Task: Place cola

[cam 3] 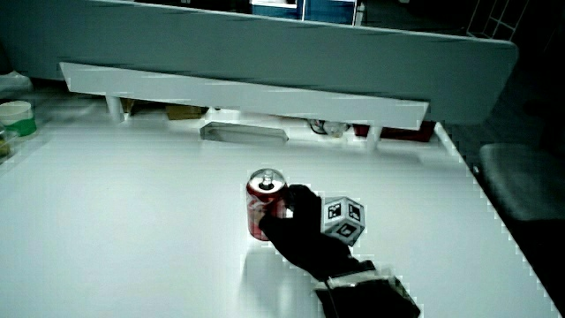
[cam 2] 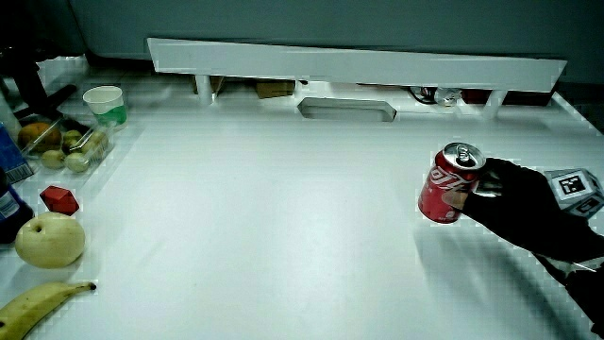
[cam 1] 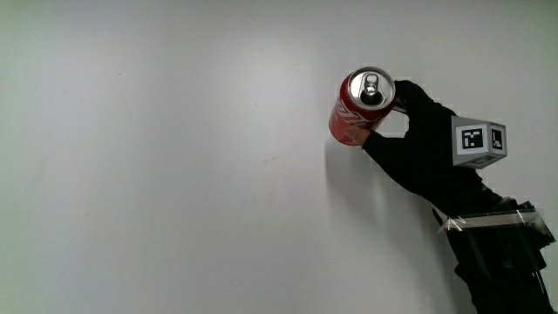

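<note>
hand (cam 1: pixel 418 131) gripping | red metal cola can (cam 1: pixel 360 106) | smooth white table (cam 1: pixel 174 174)

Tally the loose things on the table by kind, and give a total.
Red cola can, held in the hand: 1
Yellow banana at the table's edge: 1
Pale round fruit: 1
Small red block: 1
White paper cup: 1
Clear tray of small fruit: 1
Total: 6
</note>
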The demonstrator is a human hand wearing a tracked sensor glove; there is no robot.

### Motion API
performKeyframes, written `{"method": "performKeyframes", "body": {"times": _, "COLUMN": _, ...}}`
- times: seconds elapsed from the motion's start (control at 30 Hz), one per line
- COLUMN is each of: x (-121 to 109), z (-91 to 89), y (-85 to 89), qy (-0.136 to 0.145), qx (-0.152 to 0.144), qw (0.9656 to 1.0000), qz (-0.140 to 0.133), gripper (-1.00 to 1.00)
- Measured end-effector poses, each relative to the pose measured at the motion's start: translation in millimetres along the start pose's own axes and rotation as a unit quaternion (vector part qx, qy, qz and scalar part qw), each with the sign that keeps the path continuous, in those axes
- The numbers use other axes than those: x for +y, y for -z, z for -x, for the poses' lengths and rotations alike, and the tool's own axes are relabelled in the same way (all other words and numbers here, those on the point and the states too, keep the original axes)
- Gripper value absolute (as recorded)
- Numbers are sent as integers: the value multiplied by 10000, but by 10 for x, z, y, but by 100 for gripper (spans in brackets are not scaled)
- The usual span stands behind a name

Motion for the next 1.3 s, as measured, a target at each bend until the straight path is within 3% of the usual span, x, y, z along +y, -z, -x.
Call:
{"method": "performKeyframes", "body": {"times": 0.3, "x": -6, "z": -198, "y": 139, "qy": 313, "qx": -167, "qw": 9993, "qz": 151, "gripper": 0}}
{"method": "performKeyframes", "body": {"times": 0.5, "x": -21, "z": -242, "y": 205, "qy": 330, "qx": -185, "qw": 9991, "qz": 212, "gripper": 0}}
{"method": "performKeyframes", "body": {"times": 0.9, "x": -77, "z": -319, "y": 260, "qy": 469, "qx": 115, "qw": 9985, "qz": 244, "gripper": 0}}
{"method": "performKeyframes", "body": {"times": 1.1, "x": -97, "z": -314, "y": 253, "qy": 439, "qx": 172, "qw": 9982, "qz": 382, "gripper": -33}}
{"method": "performKeyframes", "body": {"times": 1.3, "x": -167, "z": -164, "y": 182, "qy": 239, "qx": -287, "qw": 9979, "qz": 527, "gripper": -67}}
